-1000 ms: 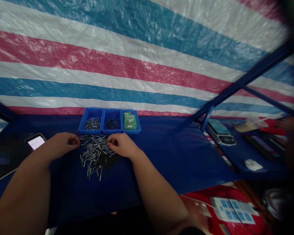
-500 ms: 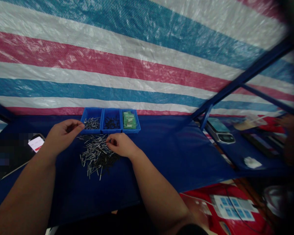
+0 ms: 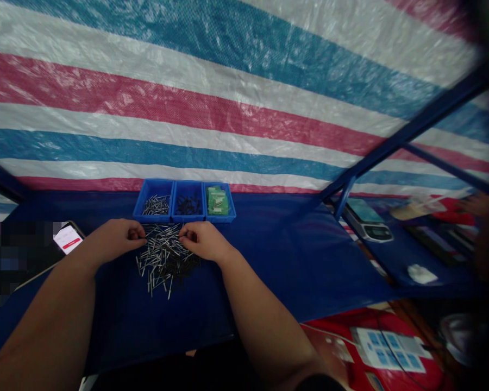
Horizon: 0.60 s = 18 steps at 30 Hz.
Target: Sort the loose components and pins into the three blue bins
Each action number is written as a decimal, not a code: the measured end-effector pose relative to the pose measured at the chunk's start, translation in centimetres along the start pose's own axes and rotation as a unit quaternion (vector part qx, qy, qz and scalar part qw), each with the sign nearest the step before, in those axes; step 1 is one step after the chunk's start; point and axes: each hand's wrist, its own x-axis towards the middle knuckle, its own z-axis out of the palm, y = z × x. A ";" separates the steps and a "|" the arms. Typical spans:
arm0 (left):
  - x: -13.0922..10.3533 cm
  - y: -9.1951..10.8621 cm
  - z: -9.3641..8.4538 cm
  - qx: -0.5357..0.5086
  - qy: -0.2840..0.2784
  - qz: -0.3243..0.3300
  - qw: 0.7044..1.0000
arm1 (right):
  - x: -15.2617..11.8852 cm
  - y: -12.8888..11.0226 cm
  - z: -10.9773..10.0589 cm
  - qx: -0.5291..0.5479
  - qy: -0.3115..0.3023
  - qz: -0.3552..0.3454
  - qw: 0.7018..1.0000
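A loose pile of silver and dark metal pins [image 3: 158,258] lies on the blue table [image 3: 269,244]. My left hand [image 3: 126,236] is at the pile's upper left edge, thumb and fingers pinched; anything between them is too small to make out. At the pile's upper right, my right hand [image 3: 201,240] has its fingers curled together, their tips by the pins and their content hidden. Just behind the pile stand three joined blue bins: the left bin [image 3: 140,203] with silver pins, the middle one [image 3: 189,219] with dark pieces, the right one [image 3: 220,219] with green packets.
A phone [image 3: 67,239] with a lit screen lies left of my left forearm. On the right, beyond a blue metal frame [image 3: 362,160], are a scale [image 3: 367,217], a white crumpled item [image 3: 421,273] and another person's hand [image 3: 483,205]. A striped sheet hangs behind.
My left hand has moved down from the front of the left bin to the pile's edge. My right hand has stayed at the pile. The view has shifted slightly.
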 end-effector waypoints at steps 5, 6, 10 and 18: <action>0.2 0.3 0.5 0.006 0.012 0.001 1.000 | 0.0 -0.2 -0.1 -0.001 0.003 -0.002 1.000; 0.2 0.3 0.5 0.007 0.011 0.002 1.000 | 0.0 -0.3 -0.1 -0.001 0.004 -0.002 1.000; 0.2 -0.1 0.4 0.012 0.025 -0.001 1.000 | 0.0 -0.3 -0.1 -0.002 -0.001 0.004 1.000; 0.4 0.0 0.5 0.029 0.016 -0.016 0.999 | -0.1 -0.2 0.0 -0.004 0.004 -0.006 1.000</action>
